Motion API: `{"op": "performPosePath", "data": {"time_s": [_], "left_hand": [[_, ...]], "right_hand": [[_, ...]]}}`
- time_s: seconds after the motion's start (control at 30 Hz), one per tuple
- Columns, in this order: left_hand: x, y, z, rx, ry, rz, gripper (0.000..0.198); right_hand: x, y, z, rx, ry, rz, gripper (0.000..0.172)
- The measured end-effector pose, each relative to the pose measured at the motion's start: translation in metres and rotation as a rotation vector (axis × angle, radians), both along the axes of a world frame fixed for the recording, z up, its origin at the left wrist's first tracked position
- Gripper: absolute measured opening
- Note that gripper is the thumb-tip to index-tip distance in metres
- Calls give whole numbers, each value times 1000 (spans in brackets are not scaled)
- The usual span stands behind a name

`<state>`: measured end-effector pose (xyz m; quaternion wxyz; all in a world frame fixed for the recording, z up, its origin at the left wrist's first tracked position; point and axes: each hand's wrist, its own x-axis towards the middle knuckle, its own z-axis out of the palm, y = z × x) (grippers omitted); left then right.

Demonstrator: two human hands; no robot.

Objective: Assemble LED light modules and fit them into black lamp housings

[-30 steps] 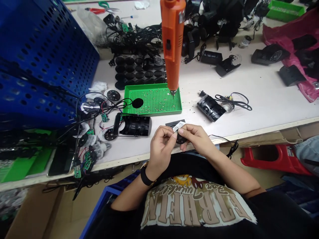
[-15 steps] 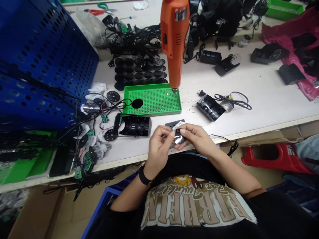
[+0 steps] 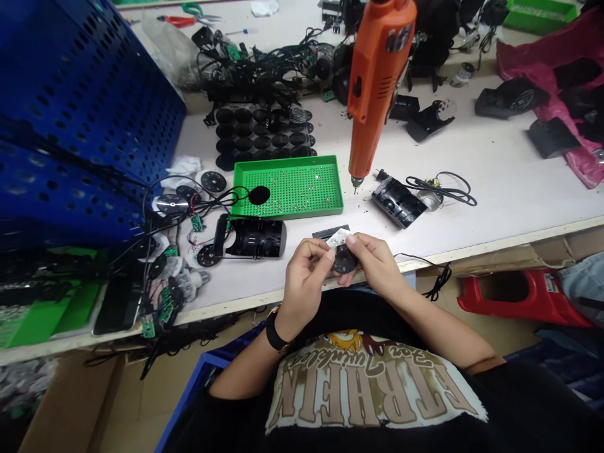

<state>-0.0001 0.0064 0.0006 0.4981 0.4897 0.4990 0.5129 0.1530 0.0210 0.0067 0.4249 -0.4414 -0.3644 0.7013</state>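
Note:
At the table's front edge, my left hand (image 3: 307, 272) and my right hand (image 3: 379, 263) are both closed around a round black disc (image 3: 344, 261). A small white piece with round marks (image 3: 338, 238) lies over the disc's far edge, between my thumbs. My fingers partly hide both parts. Just behind them a flat dark piece (image 3: 325, 232) lies on the table. Left of my hands rests an open black half-shell housing (image 3: 259, 239). An orange electric screwdriver (image 3: 377, 88) hangs upright over the table, its bit pointing down.
A green perforated tray (image 3: 289, 214) holds small screws and a black disc. Another black housing with a cable (image 3: 399, 202) lies to the right. Wired circuit boards and discs crowd the left, beside a blue crate (image 3: 94, 126). A red stool (image 3: 519, 296) stands below the edge.
The disc has tilted in my hands, losing its bright glare, and more of the white piece shows. The hanging screwdriver has swung to the right.

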Motion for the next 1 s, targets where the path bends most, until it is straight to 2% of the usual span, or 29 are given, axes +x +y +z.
{"op": "performPosePath", "data": {"time_s": [0.13, 0.37, 0.6, 0.77, 0.87, 0.9, 1.0], "left_hand": [[1, 2, -3, 8, -19, 45, 22], [3, 2, -5, -32, -29, 35, 24], [2, 3, -8, -48, -7, 48, 28], [4, 3, -12, -70, -77, 38, 29], [4, 1, -11, 36, 17, 61, 27], [3, 0, -11, 97, 79, 49, 31], [-1, -1, -9, 268, 339, -58, 64]], "right_hand": [[5, 0, 1, -36, -36, -31, 63], [2, -1, 3, -22, -6, 32, 52], [6, 0, -1, -54, -45, 0, 60], [13, -4, -1, -39, -37, 11, 50], [14, -5, -2, -31, -55, -24, 46], [15, -5, -3, -28, -62, -32, 45], [15, -4, -4, -18, -91, -46, 44]]}}
